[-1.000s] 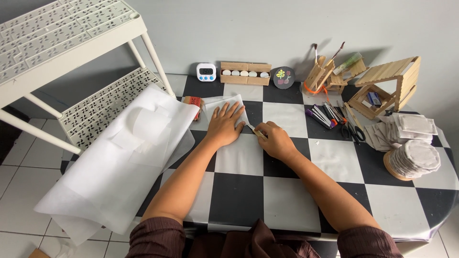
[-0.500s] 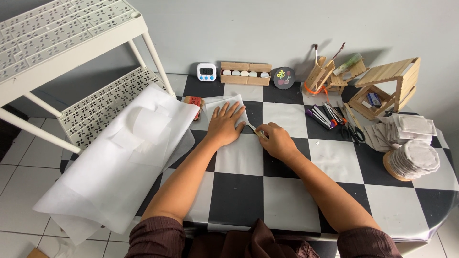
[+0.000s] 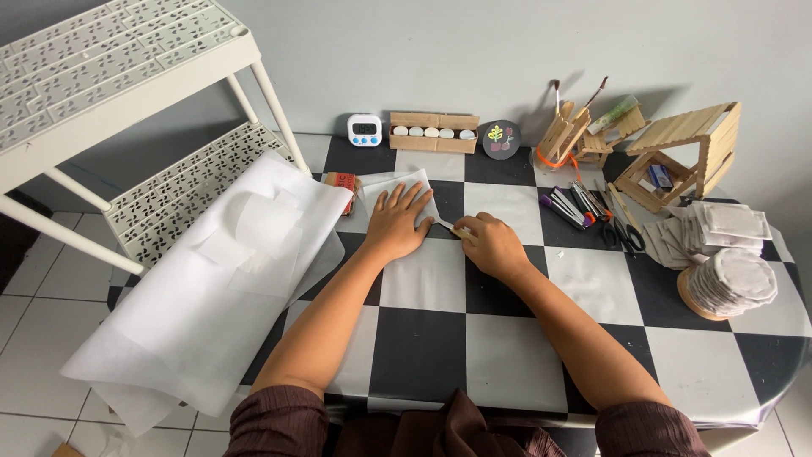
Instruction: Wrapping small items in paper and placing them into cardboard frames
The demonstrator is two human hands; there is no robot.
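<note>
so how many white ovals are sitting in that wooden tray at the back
5, in one row inside the wooden tray by the wall, between the small timer and the round dark disc; none seem hidden.

- A checkered black-and-white worktop [image 3: 423, 355].
- A white perforated shelf rack [image 3: 127, 76] stands at the left.
- A large sheet of translucent white paper [image 3: 194, 313] drapes over the worktop's left edge.
- A small white digital timer [image 3: 364, 129] stands by the wall, beside a wooden tray of white discs [image 3: 434, 133].
- A small stick-built wooden house [image 3: 689, 152] stands at the right.
- A stack of round white pads [image 3: 734, 282] lies near the right edge.
- Scissors and pens [image 3: 592, 211] lie between.
</note>
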